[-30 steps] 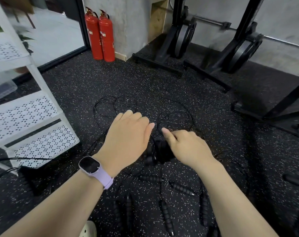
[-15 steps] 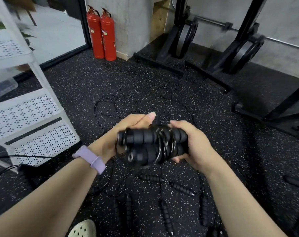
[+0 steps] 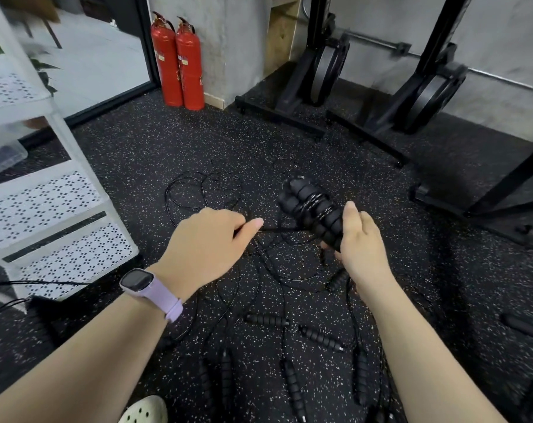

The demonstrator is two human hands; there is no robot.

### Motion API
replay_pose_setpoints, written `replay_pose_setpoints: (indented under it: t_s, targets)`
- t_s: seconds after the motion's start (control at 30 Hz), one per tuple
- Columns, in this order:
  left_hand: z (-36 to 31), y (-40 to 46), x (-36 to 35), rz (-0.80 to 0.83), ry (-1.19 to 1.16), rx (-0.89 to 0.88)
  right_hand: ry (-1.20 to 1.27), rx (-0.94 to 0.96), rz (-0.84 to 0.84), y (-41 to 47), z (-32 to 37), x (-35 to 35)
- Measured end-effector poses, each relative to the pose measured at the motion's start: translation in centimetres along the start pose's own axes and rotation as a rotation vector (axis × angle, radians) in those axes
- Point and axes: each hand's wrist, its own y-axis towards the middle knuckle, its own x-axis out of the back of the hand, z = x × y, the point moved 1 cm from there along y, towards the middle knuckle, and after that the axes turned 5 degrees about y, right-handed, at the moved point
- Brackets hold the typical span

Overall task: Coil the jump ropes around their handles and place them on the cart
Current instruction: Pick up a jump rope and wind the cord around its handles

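Note:
My right hand [image 3: 361, 245] grips a pair of black ribbed jump rope handles [image 3: 312, 209] held together, tilted up to the left, with thin black rope wound around their middle. My left hand [image 3: 210, 242] pinches the loose rope [image 3: 277, 229] that runs across to the handles. Several more black handles [image 3: 266, 320] and loose rope loops [image 3: 198, 190] lie on the speckled black floor below and beyond my hands. The white perforated cart [image 3: 45, 209] stands at the left.
Two red fire extinguishers [image 3: 179, 62] stand by the concrete pillar. Black rack bases with weight plates [image 3: 329, 65] run along the back right. A black cart wheel [image 3: 42, 303] and a pale shoe [image 3: 144, 412] are near the lower left.
The handle bundle has turned from lying sideways to tilting up in my right hand. My left hand has let go of the handles and now pinches the trailing rope to the left.

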Motion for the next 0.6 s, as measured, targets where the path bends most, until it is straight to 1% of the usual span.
replay_pose_setpoints:
  t_s: [0.1,0.17,0.27,0.33,0.4,0.47,0.53,0.6]
  targets:
    - [-0.1,0.0,0.7,-0.027,0.099,-0.039,-0.327,0.071,0.013,0.0,-0.4,0.4]
    - [0.2,0.0,0.8,-0.058,0.129,-0.103,-0.493,0.043,0.066,0.0,-0.5,0.3]
    - [0.4,0.0,0.8,-0.132,0.148,-0.216,-0.680,0.035,0.195,-0.5,-0.2,-0.6]
    - [0.1,0.0,0.9,-0.174,0.118,-0.269,-0.774,0.088,0.305,-1.2,0.2,-1.4]
    - [0.1,0.3,1.0,-0.169,0.058,-0.280,-0.824,0.134,0.424,-2.1,0.9,-2.3]
    - [0.2,0.6,1.1,-0.124,0.006,-0.244,-0.752,0.126,0.563,-3.0,1.6,-2.8]
    - [0.7,0.7,0.8,-0.089,-0.078,-0.194,-0.492,0.085,0.709,-3.8,2.3,-2.7]
    - [0.9,0.7,0.8,-0.072,-0.180,-0.161,-0.244,0.078,0.758,-3.8,2.9,-2.1]
